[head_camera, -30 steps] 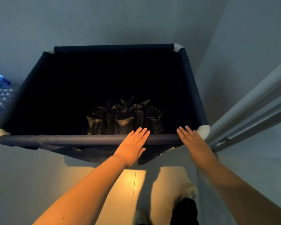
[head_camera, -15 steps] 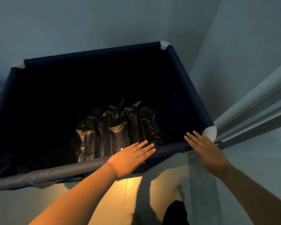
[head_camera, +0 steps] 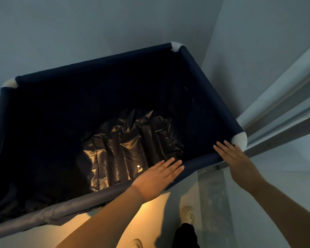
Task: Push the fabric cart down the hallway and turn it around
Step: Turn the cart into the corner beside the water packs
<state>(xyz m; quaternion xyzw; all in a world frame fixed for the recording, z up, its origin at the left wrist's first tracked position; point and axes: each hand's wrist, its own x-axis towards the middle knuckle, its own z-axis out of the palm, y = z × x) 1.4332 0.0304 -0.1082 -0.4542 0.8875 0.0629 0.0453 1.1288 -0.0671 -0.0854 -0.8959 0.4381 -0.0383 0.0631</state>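
The fabric cart [head_camera: 211,97] is a dark navy bin on a tube frame with white corner caps, filling most of the head view and skewed so its right side points away. A crumpled black plastic bag [head_camera: 129,149] lies at its bottom. My left hand [head_camera: 159,178] rests flat, fingers straight, on the near rail. My right hand [head_camera: 234,158] lies flat on the same rail beside the near right white corner cap [head_camera: 240,139]. Neither hand wraps around the rail.
A grey wall rises close to the right, with a metal door frame or track [head_camera: 283,111] touching the cart's near right corner. A grey wall lies ahead beyond the cart. My feet in light shoes [head_camera: 188,214] stand on the lit floor below.
The cart has swung counter-clockwise: its near left end came toward me and its far right corner moved right. Both hands stayed flat on the near rail and followed it.
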